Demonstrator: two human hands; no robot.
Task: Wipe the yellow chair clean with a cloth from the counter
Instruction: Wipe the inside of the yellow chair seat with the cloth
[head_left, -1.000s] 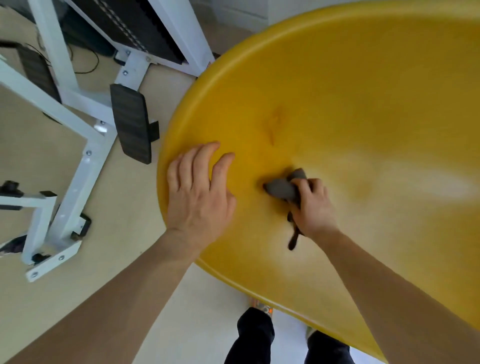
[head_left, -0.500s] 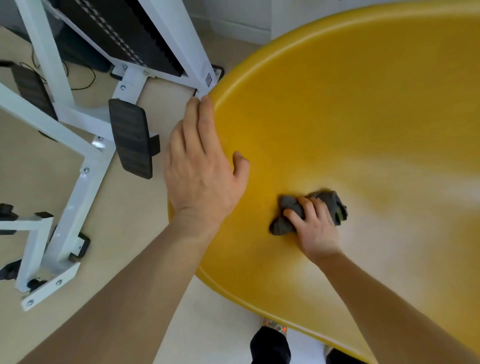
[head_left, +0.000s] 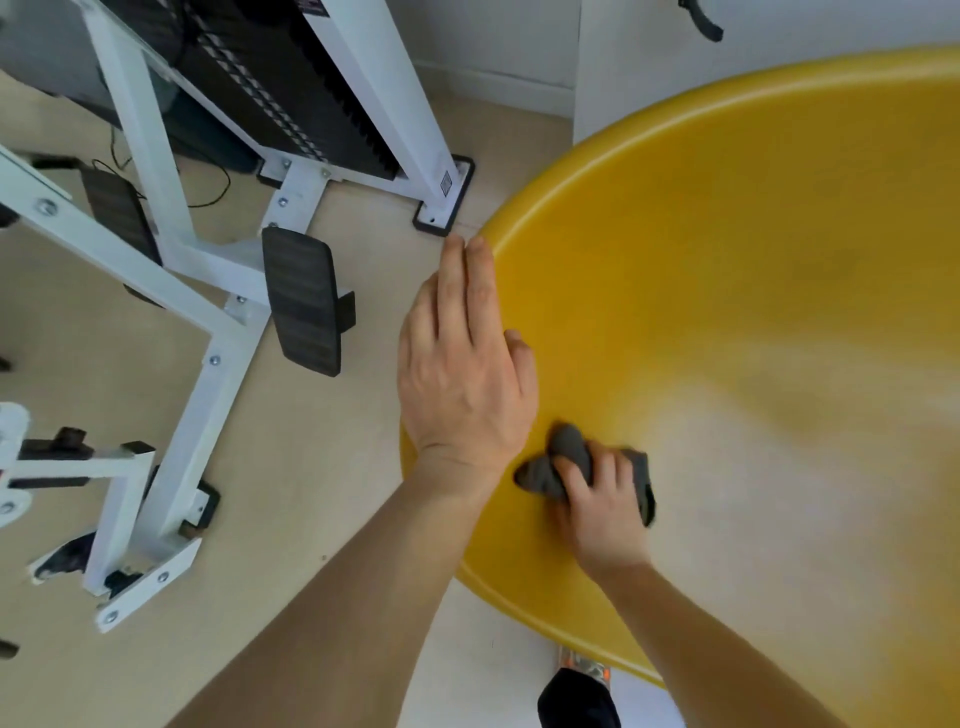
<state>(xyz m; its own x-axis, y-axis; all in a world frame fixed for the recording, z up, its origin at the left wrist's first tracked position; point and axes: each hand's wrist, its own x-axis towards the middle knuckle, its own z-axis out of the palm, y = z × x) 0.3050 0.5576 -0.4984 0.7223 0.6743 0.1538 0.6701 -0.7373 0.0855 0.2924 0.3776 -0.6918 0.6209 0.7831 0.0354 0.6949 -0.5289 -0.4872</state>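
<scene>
Since half a second ago, the grey cloth (head_left: 569, 452) has been drawn by the right grip (head_left: 602, 504) closer to the near left rim of the yellow chair (head_left: 727, 260), while the left grip (head_left: 462, 374) has been kept on that rim. Fetching is judged done and wiping under way; how much of the shell is already clean cannot be told. The cloth is bunched under curled fingers and pressed on the seat beside the left wrist. The left grip is laid flat, fingers straight along the rim, thumb inside, nothing held.
</scene>
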